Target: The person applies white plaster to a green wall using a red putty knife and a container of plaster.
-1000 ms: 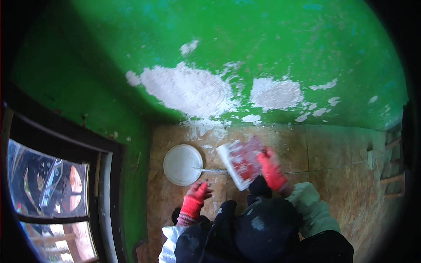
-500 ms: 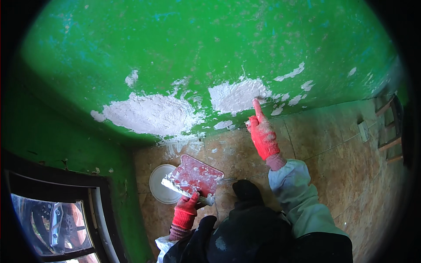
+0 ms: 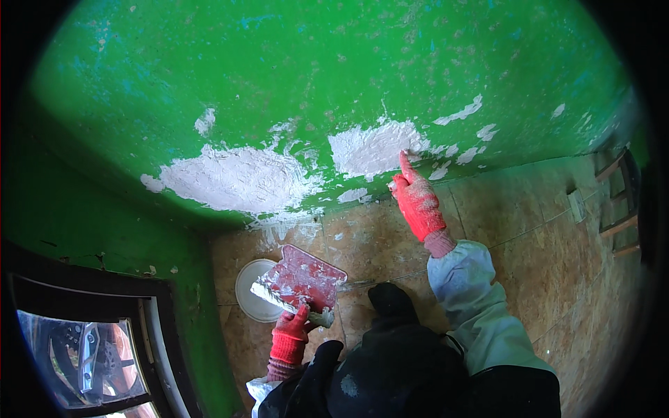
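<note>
My left hand (image 3: 292, 333), in a red glove, grips the near edge of a flat red plate (image 3: 306, 273) smeared with white filler, thickest along its left and near edges. Part of a round white lid or bucket (image 3: 252, 282) shows below the plate. My right hand (image 3: 418, 202), also red-gloved and dusted white, reaches to the wall. Its index finger is stretched out at the lower right of a rough white filler patch (image 3: 373, 148); the other fingers are curled, and what they hold, if anything, is hidden. Left of it lies a larger white filler patch (image 3: 237, 180).
The green wall (image 3: 313, 70) has scattered white spots and scuffs. Brown floor tiles (image 3: 516, 258) run along its foot, splashed with white. A wooden rack-like frame (image 3: 619, 226) stands far right. At lower left is a dark-framed window (image 3: 80, 355), with a wheel visible through it.
My right index finger has shifted slightly left and up along the patch edge. My left hand and the red plate have moved a little left. The whole view has shifted slightly.
</note>
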